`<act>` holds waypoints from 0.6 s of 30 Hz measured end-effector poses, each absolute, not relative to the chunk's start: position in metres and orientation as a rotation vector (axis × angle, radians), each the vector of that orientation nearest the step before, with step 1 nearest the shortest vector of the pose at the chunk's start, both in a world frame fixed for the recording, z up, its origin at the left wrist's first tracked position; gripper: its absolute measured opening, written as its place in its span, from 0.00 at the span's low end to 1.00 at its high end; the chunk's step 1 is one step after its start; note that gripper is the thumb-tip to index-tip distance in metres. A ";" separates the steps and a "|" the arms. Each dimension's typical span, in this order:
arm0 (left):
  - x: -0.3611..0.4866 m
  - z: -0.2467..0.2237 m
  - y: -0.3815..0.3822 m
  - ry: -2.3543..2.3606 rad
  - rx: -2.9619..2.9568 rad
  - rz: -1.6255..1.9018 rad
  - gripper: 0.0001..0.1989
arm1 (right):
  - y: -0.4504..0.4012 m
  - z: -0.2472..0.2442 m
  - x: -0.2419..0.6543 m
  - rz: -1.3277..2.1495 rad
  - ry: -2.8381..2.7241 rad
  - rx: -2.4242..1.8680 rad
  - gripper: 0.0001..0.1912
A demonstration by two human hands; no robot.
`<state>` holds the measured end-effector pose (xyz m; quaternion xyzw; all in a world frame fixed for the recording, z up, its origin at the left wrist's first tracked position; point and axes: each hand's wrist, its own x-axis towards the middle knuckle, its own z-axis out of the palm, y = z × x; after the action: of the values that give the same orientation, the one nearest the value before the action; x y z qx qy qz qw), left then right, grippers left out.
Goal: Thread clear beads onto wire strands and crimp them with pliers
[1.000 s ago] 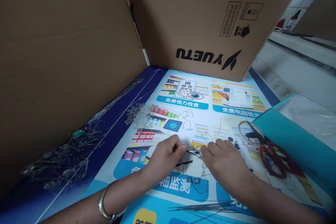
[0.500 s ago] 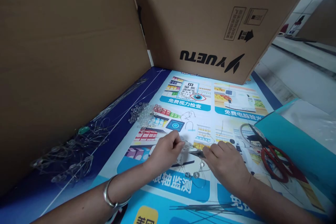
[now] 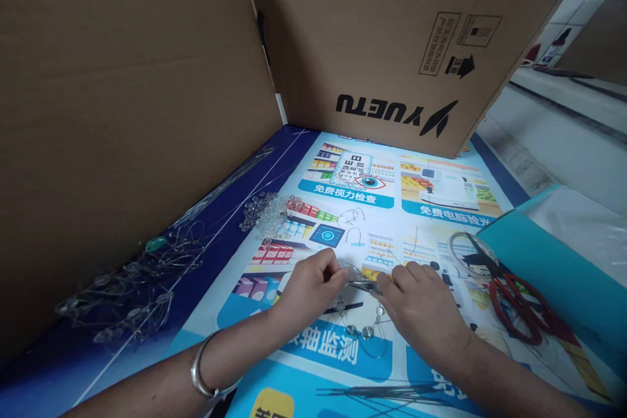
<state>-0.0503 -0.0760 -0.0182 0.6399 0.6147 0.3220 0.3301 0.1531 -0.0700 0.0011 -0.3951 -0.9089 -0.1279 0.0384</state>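
My left hand (image 3: 313, 282), with a silver bangle on its wrist, is closed in a pinch on the wire of a beaded loop. Clear round beads (image 3: 367, 332) hang on this loop below and between my hands. My right hand (image 3: 424, 304) is wrapped round small pliers (image 3: 365, 285), whose metal jaws point left and meet the wire beside my left fingertips. The pliers' handles are hidden in my palm.
A pile of clear beads (image 3: 274, 214) lies beyond my left hand. Beaded wire pieces (image 3: 127, 294) lie at the left. Red-handled scissors (image 3: 514, 304) and a teal box (image 3: 558, 274) are at the right. Cut wires (image 3: 382, 392) lie in front. Cardboard walls (image 3: 392, 32) stand behind.
The pliers' jaws have shifted slightly left, up to the left fingertips, and look turned. My left hand has moved slightly down and right, and the hanging beads have swung a little.
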 end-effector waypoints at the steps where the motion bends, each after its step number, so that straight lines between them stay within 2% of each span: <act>1: -0.050 -0.018 -0.076 1.611 1.682 0.839 0.12 | -0.070 0.001 0.153 -0.393 -2.786 -1.215 0.09; 18: -0.047 -0.014 -0.078 1.625 1.746 0.834 0.13 | -0.071 0.007 0.151 -0.458 -2.828 -1.200 0.10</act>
<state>-0.0472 -0.0782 -0.0143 0.6585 0.6130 0.3146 0.3028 0.1508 -0.0712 0.0074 -0.3863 -0.9103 -0.1476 0.0180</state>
